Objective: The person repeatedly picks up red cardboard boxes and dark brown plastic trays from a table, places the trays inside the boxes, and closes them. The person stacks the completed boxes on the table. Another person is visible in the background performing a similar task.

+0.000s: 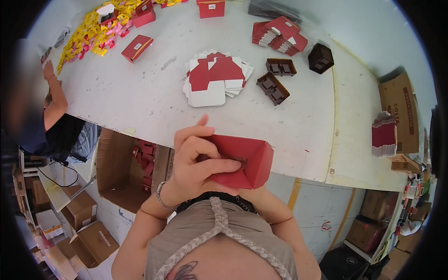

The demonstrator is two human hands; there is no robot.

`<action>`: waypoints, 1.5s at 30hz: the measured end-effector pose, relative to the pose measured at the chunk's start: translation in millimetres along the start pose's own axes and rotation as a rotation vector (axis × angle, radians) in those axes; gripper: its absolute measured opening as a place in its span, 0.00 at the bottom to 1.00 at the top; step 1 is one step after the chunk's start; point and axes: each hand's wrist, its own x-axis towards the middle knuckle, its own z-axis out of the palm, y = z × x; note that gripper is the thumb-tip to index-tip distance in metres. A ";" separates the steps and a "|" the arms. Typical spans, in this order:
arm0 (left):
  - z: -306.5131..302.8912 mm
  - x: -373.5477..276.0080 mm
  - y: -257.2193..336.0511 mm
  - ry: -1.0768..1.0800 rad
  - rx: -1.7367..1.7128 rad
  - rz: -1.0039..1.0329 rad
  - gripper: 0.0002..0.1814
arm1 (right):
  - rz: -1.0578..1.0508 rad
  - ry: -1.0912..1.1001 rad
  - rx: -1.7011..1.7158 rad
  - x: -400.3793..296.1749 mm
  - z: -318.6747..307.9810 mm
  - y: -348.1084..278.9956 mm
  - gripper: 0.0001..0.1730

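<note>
A folded red cardboard box (260,164) is held in front of my body, by the table's near edge. My left hand (197,157) grips its left side. One digit of that hand reaches into the box's open hollow, and another finger sticks up. My right hand (245,192) is mostly hidden beneath the box, so its fingers do not show. On the table beyond lies a pile of flat red-and-white carton blanks (217,78). Right of it are two brown plastic trays, one (281,67) behind the other (273,89), both with dark square pieces inside.
A stack of brown trays (321,58) and folded red cartons (280,35) lie at the back right. Yellow and pink wrapped sweets (91,31) cover the far left. A co-worker's arm (56,91) rests there. An open cardboard box (119,175) with red boxes stands below left.
</note>
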 end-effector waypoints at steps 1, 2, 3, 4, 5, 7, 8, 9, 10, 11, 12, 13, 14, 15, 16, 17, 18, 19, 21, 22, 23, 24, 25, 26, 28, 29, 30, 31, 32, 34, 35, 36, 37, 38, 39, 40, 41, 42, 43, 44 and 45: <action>0.3 0.3 1.5 0.011 0.100 0.026 0.23 | 0.014 0.001 -0.062 -2.9 -4.0 1.3 0.30; 2.5 -2.5 2.3 0.039 0.158 0.048 0.23 | -0.012 0.032 -0.035 -4.8 -5.0 5.9 0.28; 4.3 -6.8 2.8 0.065 0.222 0.070 0.24 | -0.041 0.059 -0.004 -4.3 -4.3 9.8 0.27; 7.2 -10.1 1.6 0.091 0.285 0.093 0.24 | -0.070 0.088 0.028 -4.0 -4.0 12.1 0.26; 12.6 -11.6 -0.8 0.133 0.148 0.003 0.25 | -0.061 0.150 0.028 -3.0 -2.5 14.2 0.23; 26.2 -17.7 -7.5 0.218 -0.126 -0.181 0.26 | -0.055 0.247 0.075 4.6 2.3 12.4 0.18; 29.1 -20.6 -11.9 0.232 -0.156 -0.139 0.28 | -0.060 0.287 0.125 7.8 3.7 10.3 0.17; 32.9 -23.1 -15.9 0.242 -0.192 -0.098 0.31 | -0.066 0.330 0.170 9.8 4.5 8.4 0.15; 41.6 -24.0 -14.0 0.301 -0.230 -0.097 0.33 | -0.216 0.348 0.051 10.4 2.3 6.9 0.16; 47.5 -25.7 -14.1 0.361 -0.266 -0.097 0.35 | -0.365 0.362 -0.069 11.4 0.0 4.6 0.17; 48.9 -33.4 -20.0 0.333 -0.275 -0.091 0.42 | -0.331 0.378 -0.190 13.6 -1.1 -4.7 0.17; 43.5 -27.6 -15.9 0.219 -0.271 -0.127 0.41 | -0.298 0.399 -0.309 16.5 -2.7 -17.9 0.17; 35.9 -19.6 -9.7 0.106 -0.265 -0.164 0.41 | -0.264 0.417 -0.428 18.9 -4.5 -24.3 0.17; 30.9 -12.7 -5.7 -0.006 -0.264 -0.197 0.40 | -0.227 0.393 -0.385 19.8 -7.4 -23.9 0.18; 28.4 -11.0 -6.8 -0.062 -0.180 -0.130 0.41 | -0.191 0.369 -0.343 20.6 -10.2 -22.2 0.18; 26.4 -9.6 -4.1 -0.102 -0.159 -0.143 0.41 | -0.155 0.344 -0.300 21.0 -12.6 -19.4 0.19; 23.9 -8.2 0.0 -0.146 -0.139 -0.156 0.41 | -0.124 0.345 -0.232 22.8 -13.3 -16.2 0.18; 22.8 -8.3 2.4 -0.191 -0.120 -0.168 0.41 | -0.096 0.373 -0.205 22.0 -11.3 -16.3 0.18; 29.7 -17.8 -5.3 -0.136 -0.296 -0.343 0.44 | -0.040 0.426 -0.153 22.2 -4.0 -24.1 0.19; 32.1 -19.9 -8.3 -0.107 -0.383 -0.430 0.46 | -0.246 0.340 -0.427 19.3 -5.2 -27.6 0.19; 31.7 -20.7 -9.9 -0.061 -0.598 -0.511 0.47 | -0.260 0.212 -0.296 15.4 -6.8 -24.5 0.18; 33.4 -20.5 -15.9 0.006 -0.691 -0.458 0.47 | -0.283 0.122 -0.192 15.8 -10.5 -22.6 0.17; 34.8 -20.7 -21.3 0.073 -0.784 -0.404 0.47 | -0.304 0.032 -0.088 17.6 -13.6 -21.9 0.16; 34.6 -19.5 -22.6 0.161 -0.931 -0.488 0.50 | -0.399 0.027 -0.276 20.2 -14.9 -22.8 0.15; 27.3 -21.6 -42.7 -0.050 -0.749 -0.334 0.52 | -0.579 0.016 -0.653 25.2 -19.6 -25.3 0.14; 22.0 -22.6 -56.0 -0.154 -0.657 -0.256 0.53 | -0.545 -0.064 -0.792 27.2 -28.5 -28.1 0.13; 16.3 -22.1 -66.5 -0.209 -0.544 -0.298 0.49 | -0.510 -0.149 -0.928 29.2 -43.3 -32.5 0.13; 6.5 -8.8 -65.9 -0.401 -0.212 -0.291 0.40 | -0.470 -0.239 -1.062 31.7 -56.2 -35.3 0.13; 13.4 -12.0 -74.2 -0.401 -0.149 -0.376 0.38 | -0.375 -0.351 -1.089 35.8 -66.2 -30.8 0.13; 29.7 -29.4 -91.9 -0.370 -0.079 -0.529 0.36 | -0.121 -0.190 -0.707 59.2 -91.5 -27.7 0.15; 36.6 -36.9 -99.4 -0.333 -0.077 -0.600 0.37 | -0.302 0.125 -0.892 82.9 -104.6 -20.2 0.17; 39.8 -40.9 -103.0 -0.298 -0.071 -0.677 0.38 | -0.482 0.449 -1.052 103.8 -116.8 -4.0 0.18; 42.2 -41.9 -101.9 -0.289 -0.043 -0.648 0.38 | -0.460 0.459 -1.192 112.5 -129.4 19.5 0.20; 44.9 -41.7 -100.9 -0.276 -0.013 -0.621 0.38 | -0.362 0.469 -1.195 112.6 -135.8 30.1 0.22; 45.9 -40.0 -101.3 -0.259 0.022 -0.591 0.38 | -0.269 0.478 -1.197 114.9 -141.0 35.9 0.23; 46.1 -40.9 -103.3 -0.239 0.019 -0.575 0.38 | -0.102 0.491 -1.060 110.5 -145.6 39.8 0.23; 47.0 -43.0 -106.1 -0.219 0.016 -0.557 0.38 | 0.061 0.500 -0.918 105.3 -149.3 42.4 0.24; 46.2 -46.2 -108.1 -0.195 0.020 -0.551 0.38 | 0.251 0.481 -0.548 103.0 -146.2 20.5 0.25; 46.7 -47.6 -107.5 -0.193 0.032 -0.544 0.38 | 0.323 0.445 -0.471 97.5 -153.0 17.3 0.26; 46.9 -47.6 -107.4 -0.190 0.043 -0.536 0.38 | 0.394 0.409 -0.393 90.6 -163.3 15.3 0.27; 47.6 -45.6 -108.1 -0.190 0.051 -0.520 0.37 | 0.459 0.380 -0.316 84.9 -172.8 13.2 0.27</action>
